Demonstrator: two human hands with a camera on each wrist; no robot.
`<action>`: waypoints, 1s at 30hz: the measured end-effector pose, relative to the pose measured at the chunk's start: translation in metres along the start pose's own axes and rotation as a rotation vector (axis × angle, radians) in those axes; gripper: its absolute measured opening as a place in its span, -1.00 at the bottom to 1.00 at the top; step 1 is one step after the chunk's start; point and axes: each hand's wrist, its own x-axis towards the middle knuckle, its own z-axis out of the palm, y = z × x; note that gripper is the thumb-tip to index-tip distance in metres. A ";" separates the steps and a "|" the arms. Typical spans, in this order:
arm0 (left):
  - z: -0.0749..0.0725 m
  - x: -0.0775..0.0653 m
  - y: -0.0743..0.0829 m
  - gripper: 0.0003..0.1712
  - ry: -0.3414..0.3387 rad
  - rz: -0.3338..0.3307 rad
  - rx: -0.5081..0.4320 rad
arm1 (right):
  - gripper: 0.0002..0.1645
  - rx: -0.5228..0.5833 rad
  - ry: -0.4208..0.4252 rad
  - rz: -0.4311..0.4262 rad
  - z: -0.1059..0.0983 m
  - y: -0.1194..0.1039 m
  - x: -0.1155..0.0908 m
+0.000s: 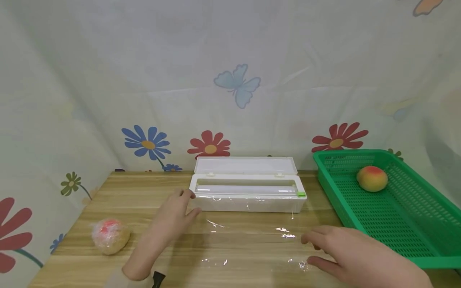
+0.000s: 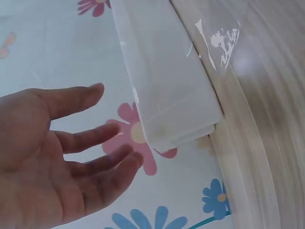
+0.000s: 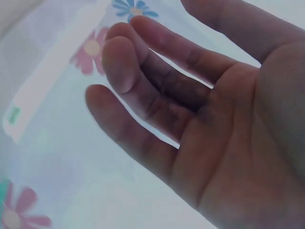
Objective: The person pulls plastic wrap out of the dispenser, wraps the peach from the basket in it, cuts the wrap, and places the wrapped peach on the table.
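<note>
A white cling film dispenser [image 1: 248, 204] stands at the back of the table with its lid [image 1: 245, 165] tipped open and a roll [image 1: 246, 189] inside. From its front edge, clear cling film [image 1: 288, 235] spreads over the wood toward me, showing mainly as glints. My left hand [image 1: 176, 212] is at the dispenser's left end, and in the left wrist view its fingers are loosely spread and empty. Above the table on the right, beside the film's right side, my right hand [image 1: 342, 246] has relaxed, slightly bent fingers; the right wrist view shows nothing in its palm [image 3: 228, 138].
On the left lies a peach wrapped in film [image 1: 111, 236]. A green plastic basket [image 1: 336, 200] stands to the right, with an unwrapped peach [image 1: 372, 179] in it. Behind the table hangs a flowered curtain [image 1: 252, 120]. A green cutter slide [image 1: 301, 194] sits at the dispenser's right corner.
</note>
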 end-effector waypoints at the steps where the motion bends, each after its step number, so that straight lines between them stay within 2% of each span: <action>1: 0.001 0.003 -0.002 -0.57 0.020 -0.004 0.001 | -0.52 -0.049 0.038 -0.007 -0.005 0.000 -0.002; 4: 0.005 0.011 -0.010 -0.45 0.028 -0.009 -0.006 | -0.67 -0.172 0.177 -0.049 -0.021 0.001 -0.008; 6: 0.008 0.017 -0.015 -0.41 0.013 -0.003 -0.025 | -0.69 -0.243 0.264 -0.079 -0.030 0.003 -0.013; 8: 0.011 0.022 -0.021 -0.38 -0.004 -0.004 -0.052 | -0.66 -0.283 0.296 -0.067 -0.041 0.004 -0.015; 13: 0.018 0.030 -0.032 -0.30 -0.020 0.015 -0.086 | -0.69 -0.299 0.282 0.042 -0.069 0.016 -0.012; 18: 0.024 0.033 -0.036 -0.32 -0.016 0.035 -0.088 | -0.76 -0.305 0.297 0.094 -0.096 0.046 -0.004; 22: 0.028 0.035 -0.038 -0.38 -0.014 0.020 -0.097 | -0.75 -0.255 0.245 0.155 -0.107 0.076 0.001; 26: 0.030 0.037 -0.039 -0.48 -0.007 0.002 -0.093 | -0.71 -0.216 0.120 0.242 -0.110 0.103 0.005; 30: 0.030 0.039 -0.038 -0.50 -0.011 -0.042 -0.102 | -0.67 -0.183 0.014 0.286 -0.107 0.125 0.008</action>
